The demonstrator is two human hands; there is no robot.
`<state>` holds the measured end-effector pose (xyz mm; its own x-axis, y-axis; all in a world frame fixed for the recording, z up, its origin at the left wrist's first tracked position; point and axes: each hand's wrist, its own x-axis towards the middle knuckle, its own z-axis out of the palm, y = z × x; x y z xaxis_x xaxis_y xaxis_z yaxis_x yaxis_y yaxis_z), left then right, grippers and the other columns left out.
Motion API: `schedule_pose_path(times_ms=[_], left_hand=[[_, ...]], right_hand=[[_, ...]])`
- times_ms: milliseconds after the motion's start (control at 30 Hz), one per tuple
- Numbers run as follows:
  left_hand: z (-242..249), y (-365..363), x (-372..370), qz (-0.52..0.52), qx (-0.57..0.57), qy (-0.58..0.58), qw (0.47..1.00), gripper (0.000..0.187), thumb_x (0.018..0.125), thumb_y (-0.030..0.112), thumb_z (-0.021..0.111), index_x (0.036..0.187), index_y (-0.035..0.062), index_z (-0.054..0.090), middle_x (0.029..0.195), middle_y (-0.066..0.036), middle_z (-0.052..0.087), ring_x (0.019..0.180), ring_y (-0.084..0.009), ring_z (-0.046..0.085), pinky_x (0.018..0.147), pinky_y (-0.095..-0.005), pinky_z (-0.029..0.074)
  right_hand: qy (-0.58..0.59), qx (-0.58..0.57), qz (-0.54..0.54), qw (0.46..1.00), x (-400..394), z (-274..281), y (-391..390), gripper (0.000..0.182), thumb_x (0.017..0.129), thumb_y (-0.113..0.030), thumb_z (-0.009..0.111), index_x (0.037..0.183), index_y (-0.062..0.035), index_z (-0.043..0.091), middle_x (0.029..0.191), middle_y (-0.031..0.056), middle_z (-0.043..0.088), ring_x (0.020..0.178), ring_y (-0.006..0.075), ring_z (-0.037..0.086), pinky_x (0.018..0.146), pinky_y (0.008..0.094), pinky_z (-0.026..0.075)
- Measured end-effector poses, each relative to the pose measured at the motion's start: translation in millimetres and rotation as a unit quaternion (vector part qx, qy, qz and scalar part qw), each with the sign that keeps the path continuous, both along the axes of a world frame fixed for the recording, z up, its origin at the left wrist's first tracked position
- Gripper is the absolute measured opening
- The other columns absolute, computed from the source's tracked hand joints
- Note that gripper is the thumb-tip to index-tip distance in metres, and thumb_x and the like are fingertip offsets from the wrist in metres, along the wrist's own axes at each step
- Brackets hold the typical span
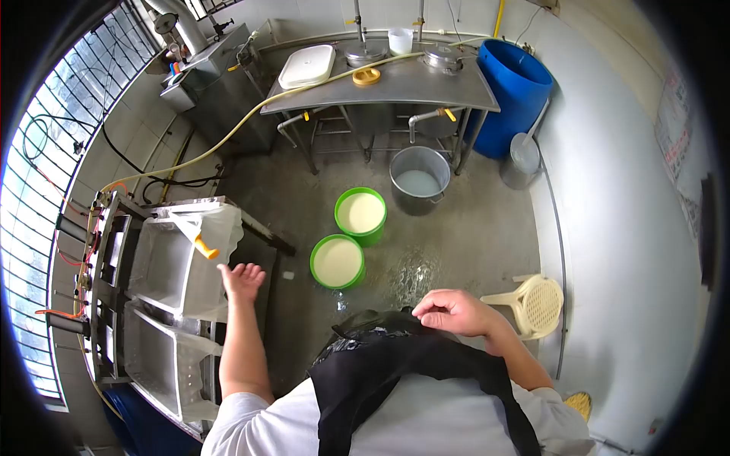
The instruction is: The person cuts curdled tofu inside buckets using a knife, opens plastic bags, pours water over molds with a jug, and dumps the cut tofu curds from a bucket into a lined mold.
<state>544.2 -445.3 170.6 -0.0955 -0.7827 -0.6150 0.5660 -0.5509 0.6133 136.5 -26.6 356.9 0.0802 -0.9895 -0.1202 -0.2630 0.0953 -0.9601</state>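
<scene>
My left hand (243,283) is held palm up with its fingers spread, and nothing lies in it. Just beyond it, a tool with a yellow handle (205,247) rests at the edge of a cloth-lined box (158,262); its pale far part is hard to make out against the cloth. A second lined box (152,361) stands nearer to me. In front of my black apron (411,357), my right hand (456,312) has its fingers curled in, with nothing visible in them. Two green buckets (361,213) (338,261) of creamy liquid stand on the floor ahead.
A grey metal pot (420,178) with cloudy liquid stands under the steel table (395,93). To the right are a blue barrel (513,95), a metal bucket (522,163) and a cream plastic stool (538,308). A yellow hose (243,121) crosses at left. The floor (426,258) is wet.
</scene>
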Motion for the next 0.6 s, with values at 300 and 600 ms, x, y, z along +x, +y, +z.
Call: schedule_pose_path(times_ms=[300,600], left_hand=[[13.9,-67.0,12.1,0.149,-0.085,0.023,0.985,0.118,0.086,0.076,0.065,0.163,0.0051,0.011,0.166,-0.025,0.02,0.151,-0.045,0.03,0.121,-0.0593,0.032],[-3.8,-109.1,13.8,0.164,-0.165,0.037,0.972,0.042,0.096,0.054,0.071,0.106,0.0128,0.071,0.091,0.0,0.073,0.078,-0.0165,0.069,0.072,-0.0381,0.06]], right_hand=[[-0.066,0.048,-0.132,0.988,-101.9,-47.7,-78.3,0.023,0.103,-0.019,0.069,0.118,-0.0013,0.071,0.1,0.0026,0.072,0.091,0.0086,0.064,0.081,0.0275,0.054],[-0.06,0.162,-0.119,0.978,-189.6,-59.8,-202.9,0.028,0.104,-0.019,0.066,0.122,0.0024,0.068,0.101,0.0051,0.071,0.088,0.0117,0.067,0.083,0.0288,0.056]])
